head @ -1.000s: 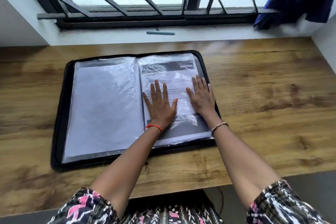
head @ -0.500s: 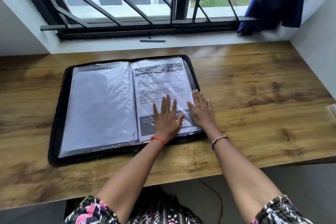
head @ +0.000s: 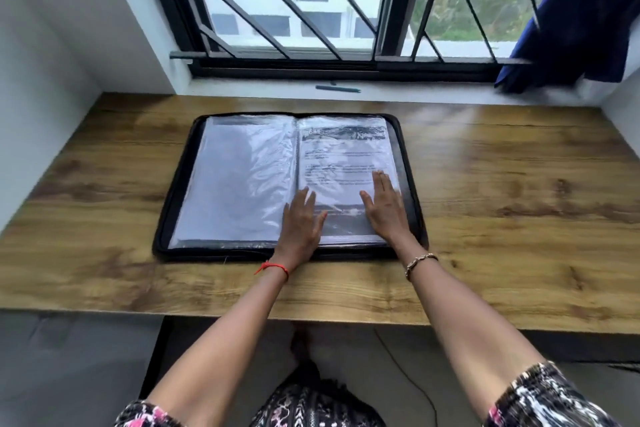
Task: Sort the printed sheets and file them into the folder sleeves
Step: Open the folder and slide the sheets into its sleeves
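A black zip folder (head: pixel 162 218) lies open on the wooden desk (head: pixel 502 218). Its left page is a clear sleeve (head: pixel 239 180) over a blank white sheet. On the right, a printed sheet (head: pixel 343 156) with a dark header band sits inside another sleeve. My left hand (head: pixel 301 222) rests flat near the spine at the bottom of the right page, fingers straight. My right hand (head: pixel 384 208) lies flat on the lower right part of that page, fingers straight and together.
A teal pen (head: pixel 337 88) lies on the white window sill behind the folder. A blue cloth (head: pixel 581 21) hangs at the window's right end. White walls close in the desk on the left and right. The desk's front edge runs just below my wrists.
Both hands have slid down the right page toward its bottom edge, and they now lie further apart. The camera has pulled back and up, so the folder looks smaller.
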Demonstrator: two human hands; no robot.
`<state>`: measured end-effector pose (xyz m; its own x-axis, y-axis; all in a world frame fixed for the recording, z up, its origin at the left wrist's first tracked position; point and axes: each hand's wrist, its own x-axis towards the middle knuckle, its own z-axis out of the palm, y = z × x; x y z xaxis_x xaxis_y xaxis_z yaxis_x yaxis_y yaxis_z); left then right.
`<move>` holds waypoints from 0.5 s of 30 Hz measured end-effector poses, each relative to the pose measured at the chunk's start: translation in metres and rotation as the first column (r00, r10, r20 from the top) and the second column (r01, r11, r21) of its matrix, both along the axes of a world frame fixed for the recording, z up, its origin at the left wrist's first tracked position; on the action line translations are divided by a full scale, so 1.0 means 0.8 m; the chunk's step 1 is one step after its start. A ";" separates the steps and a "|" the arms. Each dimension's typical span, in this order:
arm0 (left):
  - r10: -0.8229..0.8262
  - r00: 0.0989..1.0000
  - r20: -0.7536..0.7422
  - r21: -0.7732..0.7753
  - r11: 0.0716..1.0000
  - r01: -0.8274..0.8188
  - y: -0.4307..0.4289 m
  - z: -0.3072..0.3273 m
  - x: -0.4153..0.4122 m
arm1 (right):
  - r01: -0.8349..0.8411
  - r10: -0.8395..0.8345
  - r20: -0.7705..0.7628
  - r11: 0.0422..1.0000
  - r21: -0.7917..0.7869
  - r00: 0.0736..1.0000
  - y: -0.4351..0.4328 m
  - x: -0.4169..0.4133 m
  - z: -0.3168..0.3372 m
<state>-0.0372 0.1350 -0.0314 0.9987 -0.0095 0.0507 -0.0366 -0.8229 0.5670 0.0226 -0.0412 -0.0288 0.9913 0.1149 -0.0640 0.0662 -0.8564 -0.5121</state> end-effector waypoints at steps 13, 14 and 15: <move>0.546 0.815 -0.193 -0.049 0.824 -0.564 0.188 0.014 0.010 | -0.192 0.188 0.041 0.940 0.282 0.981 0.170 0.020 0.038; 0.572 0.791 -0.217 -0.025 0.807 -0.590 0.199 0.014 0.010 | -0.190 0.189 0.030 0.939 0.288 0.981 0.182 0.023 0.038; 0.598 0.768 -0.230 -0.001 0.789 -0.615 0.207 0.013 0.011 | -0.189 0.191 0.022 0.938 0.292 0.981 0.191 0.025 0.038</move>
<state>-0.0286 0.3010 -0.0207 0.7816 0.5972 -0.1803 0.5803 -0.5901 0.5613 0.0424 0.1117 0.0014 0.9490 0.3151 -0.0059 0.2085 -0.6418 -0.7380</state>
